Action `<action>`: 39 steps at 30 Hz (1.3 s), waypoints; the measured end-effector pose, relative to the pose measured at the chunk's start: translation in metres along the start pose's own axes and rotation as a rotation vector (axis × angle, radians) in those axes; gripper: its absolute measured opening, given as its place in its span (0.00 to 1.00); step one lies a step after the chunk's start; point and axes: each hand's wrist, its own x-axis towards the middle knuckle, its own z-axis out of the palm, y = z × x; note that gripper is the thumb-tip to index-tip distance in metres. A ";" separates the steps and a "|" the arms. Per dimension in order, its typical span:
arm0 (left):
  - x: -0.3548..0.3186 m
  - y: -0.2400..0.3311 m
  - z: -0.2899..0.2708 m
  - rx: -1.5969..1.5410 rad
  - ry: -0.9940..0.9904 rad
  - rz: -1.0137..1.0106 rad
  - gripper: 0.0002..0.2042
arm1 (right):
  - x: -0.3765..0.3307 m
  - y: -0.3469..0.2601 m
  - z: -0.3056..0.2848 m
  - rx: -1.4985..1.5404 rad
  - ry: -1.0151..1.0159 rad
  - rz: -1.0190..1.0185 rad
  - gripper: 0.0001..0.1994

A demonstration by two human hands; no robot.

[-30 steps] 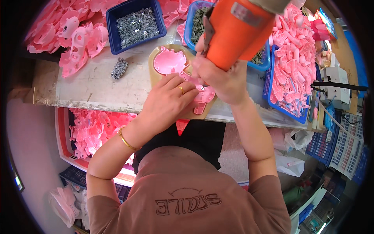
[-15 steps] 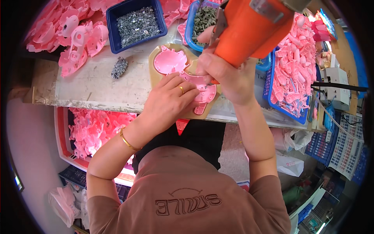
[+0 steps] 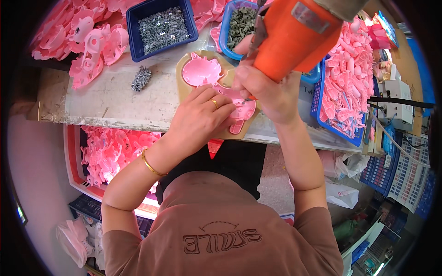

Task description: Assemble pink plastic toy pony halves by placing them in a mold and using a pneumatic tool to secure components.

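Note:
A pink plastic shell, rounded at one end, lies in a tan, flat holder on the bench. My left hand lies over the shell's middle, its fingers bent and holding it down; the fingertips are partly hidden. My right hand is closed round an orange power screwdriver held tip down. The screwdriver's tip reaches the shell's right part, beside my left fingers. Whether a screw sits under the tip is hidden. A clump of small screws stands on the bench left of the holder.
Behind are a dark blue tray of small screws and a light blue tub of small grey-green parts. Pink shells heap at far left. A blue basket of pink parts stands at right. Below the bench is a crate of pink parts.
The orange screwdriver has shifted and tilted very slightly in my right hand. My left hand stays in the same place on the shell.

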 end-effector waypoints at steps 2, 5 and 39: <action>0.001 0.000 0.000 -0.004 0.018 -0.002 0.11 | -0.001 0.004 0.000 -0.017 -0.015 -0.009 0.16; 0.003 0.000 -0.002 -0.004 0.027 0.012 0.11 | -0.006 0.015 0.002 -0.009 -0.006 -0.056 0.22; 0.014 0.011 0.011 -0.055 0.217 0.025 0.06 | 0.002 -0.042 0.010 0.028 -0.017 0.002 0.18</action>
